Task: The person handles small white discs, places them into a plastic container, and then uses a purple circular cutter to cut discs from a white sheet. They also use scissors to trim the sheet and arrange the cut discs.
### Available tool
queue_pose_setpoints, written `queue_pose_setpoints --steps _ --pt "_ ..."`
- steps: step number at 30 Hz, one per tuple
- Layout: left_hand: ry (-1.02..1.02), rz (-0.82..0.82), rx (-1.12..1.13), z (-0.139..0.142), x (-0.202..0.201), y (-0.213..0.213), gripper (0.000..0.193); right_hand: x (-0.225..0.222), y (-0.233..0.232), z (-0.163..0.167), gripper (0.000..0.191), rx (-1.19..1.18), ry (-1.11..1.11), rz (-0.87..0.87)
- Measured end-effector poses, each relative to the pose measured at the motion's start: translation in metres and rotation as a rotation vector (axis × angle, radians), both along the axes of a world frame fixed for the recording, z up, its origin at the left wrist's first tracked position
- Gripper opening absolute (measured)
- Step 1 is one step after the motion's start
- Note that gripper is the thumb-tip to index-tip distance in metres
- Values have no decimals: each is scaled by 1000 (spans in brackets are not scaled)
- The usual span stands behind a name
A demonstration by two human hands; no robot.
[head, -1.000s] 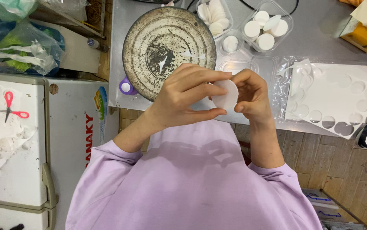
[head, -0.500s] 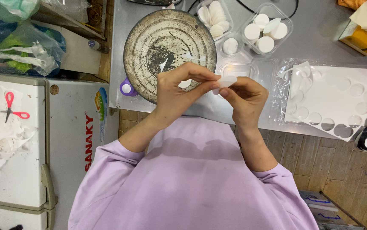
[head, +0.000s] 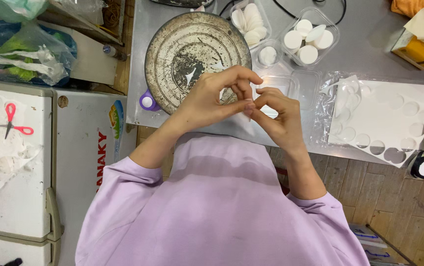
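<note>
Thin white round paper-like disc (head: 249,114) pinched edge-on between both hands. Left hand (head: 212,96) at 9 o'clock, right hand (head: 277,118) at 3 (equally near). Disc long axis 12–6, above grey metal bench (head: 369,59).

Lilac sleeves (head: 221,207), tarnished grey-brown round pan (head: 197,54), white discs (head: 308,42) right of pan, red-handled scissors (head: 12,120) far left of pan, white perforated sheet (head: 389,118)

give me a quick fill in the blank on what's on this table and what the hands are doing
1. The left hand and right hand meet at their ____ over the grey metal table.
2. The worn round metal pan lies to the ____ of the clear plastic tub of white discs.
3. The scissors on the white chest have ____ handles.

Missing words: fingertips; left; red
</note>
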State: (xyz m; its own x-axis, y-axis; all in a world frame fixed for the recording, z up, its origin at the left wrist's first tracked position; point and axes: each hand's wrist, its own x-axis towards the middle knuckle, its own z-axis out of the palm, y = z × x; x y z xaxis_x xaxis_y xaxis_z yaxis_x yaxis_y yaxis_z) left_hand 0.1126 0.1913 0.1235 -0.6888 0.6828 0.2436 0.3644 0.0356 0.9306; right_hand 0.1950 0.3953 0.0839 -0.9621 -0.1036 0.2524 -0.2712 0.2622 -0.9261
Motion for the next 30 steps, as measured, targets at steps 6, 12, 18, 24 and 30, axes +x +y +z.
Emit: queue_pose_setpoints --steps 6,12,18,24,30 --pt "48 152 33 -9 5 8 31 -3 -5 9 21 38 -154 -72" --pt "-87 202 139 -23 -7 11 27 -6 -6 -9 12 114 -143 -175" --pt "116 192 -142 -37 -12 11 20 -18 1 -49 13 -32 -436 -132" --pt "30 394 -270 -105 -121 32 22 -34 14 -69 33 -326 -364 -132" --pt "353 606 -653 -192 -249 82 23 -38 29 -71 19 -86 -413 -260"
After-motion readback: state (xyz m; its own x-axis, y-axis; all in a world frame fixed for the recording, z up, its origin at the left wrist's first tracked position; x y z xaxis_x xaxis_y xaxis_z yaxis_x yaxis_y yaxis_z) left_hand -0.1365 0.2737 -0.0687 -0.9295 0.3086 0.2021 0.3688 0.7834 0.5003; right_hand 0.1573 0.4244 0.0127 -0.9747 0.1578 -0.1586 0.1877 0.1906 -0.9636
